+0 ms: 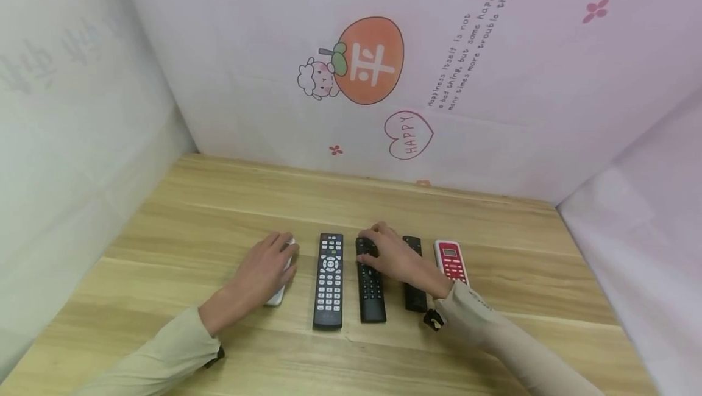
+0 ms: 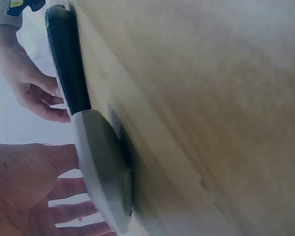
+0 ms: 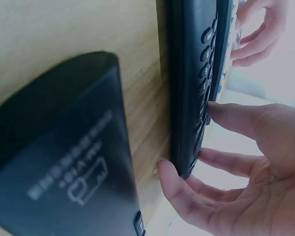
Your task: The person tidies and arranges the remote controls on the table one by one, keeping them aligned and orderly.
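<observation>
My left hand (image 1: 265, 268) lies over a white remote control (image 1: 276, 297), with the thumb and fingertips at its edges. The left wrist view shows the white remote side-on, the fingers reaching behind it. My right hand (image 1: 393, 254) grips the upper part of a black remote control (image 1: 372, 298). In the right wrist view, its thumb (image 3: 231, 117) is at the button side and a finger curls round the end. Between the hands lies a black remote with white buttons (image 1: 329, 289). Another black remote (image 1: 415, 298) sits partly hidden under the right wrist.
A red and white remote (image 1: 451, 259) lies at the far right of the row, its lower end behind the right sleeve. The wooden table (image 1: 247, 195) meets a printed white cloth (image 1: 247, 109) at the back, and white cloth also hangs on both sides.
</observation>
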`<action>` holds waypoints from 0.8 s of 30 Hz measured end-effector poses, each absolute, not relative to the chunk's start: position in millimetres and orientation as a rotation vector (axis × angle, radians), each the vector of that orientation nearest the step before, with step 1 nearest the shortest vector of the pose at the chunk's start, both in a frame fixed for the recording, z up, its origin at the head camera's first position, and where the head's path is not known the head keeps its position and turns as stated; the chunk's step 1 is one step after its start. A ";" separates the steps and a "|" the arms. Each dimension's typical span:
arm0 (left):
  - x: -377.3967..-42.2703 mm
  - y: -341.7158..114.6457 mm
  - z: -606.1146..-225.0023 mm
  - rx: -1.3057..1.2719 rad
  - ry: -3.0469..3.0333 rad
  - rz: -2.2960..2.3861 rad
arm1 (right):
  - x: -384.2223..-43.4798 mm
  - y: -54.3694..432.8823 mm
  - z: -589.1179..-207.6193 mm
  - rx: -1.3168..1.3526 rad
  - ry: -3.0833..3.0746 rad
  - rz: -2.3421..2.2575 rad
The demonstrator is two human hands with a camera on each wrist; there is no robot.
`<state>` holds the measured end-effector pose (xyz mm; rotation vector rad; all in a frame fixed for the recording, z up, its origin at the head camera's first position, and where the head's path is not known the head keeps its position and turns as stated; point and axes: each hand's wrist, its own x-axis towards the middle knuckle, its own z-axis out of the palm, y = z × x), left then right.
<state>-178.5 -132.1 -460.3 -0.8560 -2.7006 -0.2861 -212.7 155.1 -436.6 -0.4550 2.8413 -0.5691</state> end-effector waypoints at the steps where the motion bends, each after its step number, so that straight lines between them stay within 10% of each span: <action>1: -178.6 -131.8 -459.1 -0.852 -2.711 -0.278 | -213.2 155.4 -436.7 -0.447 2.841 -0.567; 24: -178.0 -131.5 -453.4 -0.807 -2.799 -0.328 | -216.2 172.8 -434.8 -0.421 2.863 -0.533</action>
